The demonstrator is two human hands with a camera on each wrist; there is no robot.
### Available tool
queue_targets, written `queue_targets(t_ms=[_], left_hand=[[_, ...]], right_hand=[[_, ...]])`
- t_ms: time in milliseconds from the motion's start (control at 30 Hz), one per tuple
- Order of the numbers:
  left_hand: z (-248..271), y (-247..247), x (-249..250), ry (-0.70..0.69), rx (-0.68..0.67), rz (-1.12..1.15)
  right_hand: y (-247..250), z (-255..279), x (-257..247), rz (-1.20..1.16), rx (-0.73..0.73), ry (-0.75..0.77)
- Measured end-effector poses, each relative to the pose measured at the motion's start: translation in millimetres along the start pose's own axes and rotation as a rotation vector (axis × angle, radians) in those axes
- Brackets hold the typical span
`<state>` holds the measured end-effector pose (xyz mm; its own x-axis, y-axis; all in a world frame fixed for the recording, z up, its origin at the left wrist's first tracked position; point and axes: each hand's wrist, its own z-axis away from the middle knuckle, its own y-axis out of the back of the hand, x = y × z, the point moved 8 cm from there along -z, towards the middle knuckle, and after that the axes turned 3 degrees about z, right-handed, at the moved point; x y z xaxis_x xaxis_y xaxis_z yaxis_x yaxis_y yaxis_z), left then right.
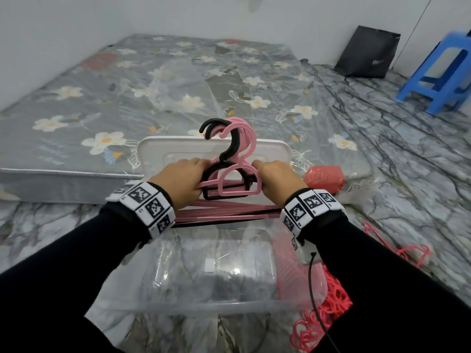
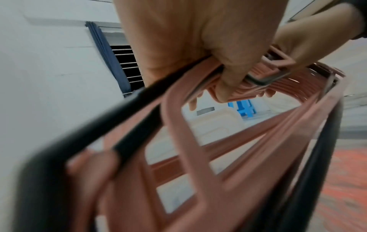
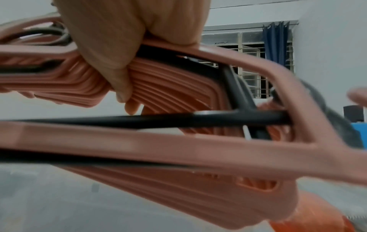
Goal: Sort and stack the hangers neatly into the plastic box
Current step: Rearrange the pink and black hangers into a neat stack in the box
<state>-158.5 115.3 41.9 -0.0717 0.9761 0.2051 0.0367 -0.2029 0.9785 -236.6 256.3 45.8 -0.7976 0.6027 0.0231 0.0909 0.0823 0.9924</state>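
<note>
Pink and black plastic hangers point(image 1: 230, 183) sat bunched above the clear plastic box point(image 1: 209, 308), gripped at nine o'clock by the left hand point(image 1: 182, 182) and three by the right hand point(image 1: 279, 182), while both wrist views showed fingers point(image 2: 224, 87) curled round the bundle.

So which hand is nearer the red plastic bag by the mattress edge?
Right. The right hand grips the bundle of hangers on the side where the red plastic bag lies; the left hand grips the bundle's far side.
</note>
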Motion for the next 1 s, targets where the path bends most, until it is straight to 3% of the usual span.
queue_targets(t_ms=[167,300,467,533,633,733,833,1000], left_hand=[[-1,-12,5,0.041,0.0,0.115],[-2,-30,1,0.011,-0.085,0.182],[-9,-51,-22,0.028,-0.14,0.138],[-9,-64,-38,0.052,-0.191,0.018],[-4,-86,-59,0.099,-0.276,-0.182],[-7,-120,-58,0.024,-0.402,-0.245],[-12,-151,-57,-0.02,-0.523,-0.244],[-11,-213,-65,0.042,-0.698,-0.133]], right_hand=[[-7,-2,-22,-0.055,0.003,0.007],[-30,-6,-42,-0.081,-0.041,0.021],[-51,-12,-36,-0.156,-0.078,-0.036],[-62,-13,-32,-0.185,-0.112,-0.037],[-90,-12,-25,-0.213,-0.216,-0.07],[-128,-3,-26,-0.259,-0.355,-0.101],[-163,11,-27,-0.3,-0.461,-0.158],[-212,22,-28,-0.341,-0.607,-0.232]])
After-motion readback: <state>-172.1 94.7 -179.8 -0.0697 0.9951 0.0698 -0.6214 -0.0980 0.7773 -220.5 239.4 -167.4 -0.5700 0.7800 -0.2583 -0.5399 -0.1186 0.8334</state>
